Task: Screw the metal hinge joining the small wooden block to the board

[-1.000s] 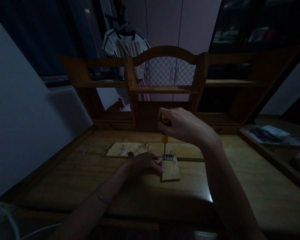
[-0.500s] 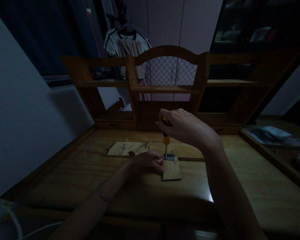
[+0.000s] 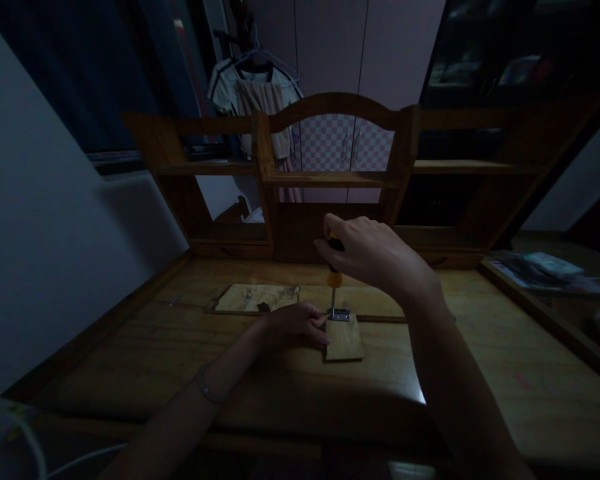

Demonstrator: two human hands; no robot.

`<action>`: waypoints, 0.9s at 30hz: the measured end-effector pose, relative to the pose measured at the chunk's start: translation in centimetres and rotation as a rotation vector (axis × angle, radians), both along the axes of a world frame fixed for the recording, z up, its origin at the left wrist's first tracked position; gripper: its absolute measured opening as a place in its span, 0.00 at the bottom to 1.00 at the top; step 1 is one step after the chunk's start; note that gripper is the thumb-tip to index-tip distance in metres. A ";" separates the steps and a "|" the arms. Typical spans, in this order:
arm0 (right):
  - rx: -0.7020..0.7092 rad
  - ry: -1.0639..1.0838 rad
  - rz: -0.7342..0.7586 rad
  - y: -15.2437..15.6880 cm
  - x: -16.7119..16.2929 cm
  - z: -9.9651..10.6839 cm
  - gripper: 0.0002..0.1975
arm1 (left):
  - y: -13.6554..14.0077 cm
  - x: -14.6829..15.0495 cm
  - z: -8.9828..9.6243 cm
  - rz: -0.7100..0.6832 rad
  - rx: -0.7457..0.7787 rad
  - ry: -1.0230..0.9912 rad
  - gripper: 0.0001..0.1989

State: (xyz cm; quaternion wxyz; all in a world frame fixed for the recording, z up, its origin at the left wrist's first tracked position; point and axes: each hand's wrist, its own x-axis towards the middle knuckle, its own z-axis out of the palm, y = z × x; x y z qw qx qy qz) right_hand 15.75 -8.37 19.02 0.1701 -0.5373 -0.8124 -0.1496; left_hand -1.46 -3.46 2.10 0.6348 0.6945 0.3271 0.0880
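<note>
Screwdriver (image 3: 335, 279), yellow and black: standing nearly upright, its tip meeting a metal hinge (image 3: 341, 316). Right hand (image 3: 375, 255): is wrapping the handle, fingers curled. Hinge: lying along the far edge of a small wooden block (image 3: 345, 340). Left hand (image 3: 297, 321): is pinching the block's left edge, fingertips near the screwdriver tip. Long board (image 3: 247, 298), dark-stained: lying behind the block on the bench (image 3: 180, 353). Wooden shelf unit (image 3: 330, 179): standing at the rear.
</note>
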 end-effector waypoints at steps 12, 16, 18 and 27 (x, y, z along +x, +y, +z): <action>-0.126 0.100 0.200 0.6 1.2 0.4 0.07 | 0.5 0.1 -1.5 0.019 -0.082 -0.016 0.29; -0.087 0.065 0.107 0.5 1.0 0.3 0.10 | 1.1 0.1 -2.1 -0.011 -0.082 -0.048 0.30; -0.086 0.059 0.045 0.4 1.0 0.1 0.12 | 1.2 0.0 -2.1 -0.015 -0.097 -0.051 0.30; -0.169 0.129 0.182 0.1 1.5 0.6 0.13 | 0.3 0.0 -0.9 0.014 -0.108 -0.043 0.29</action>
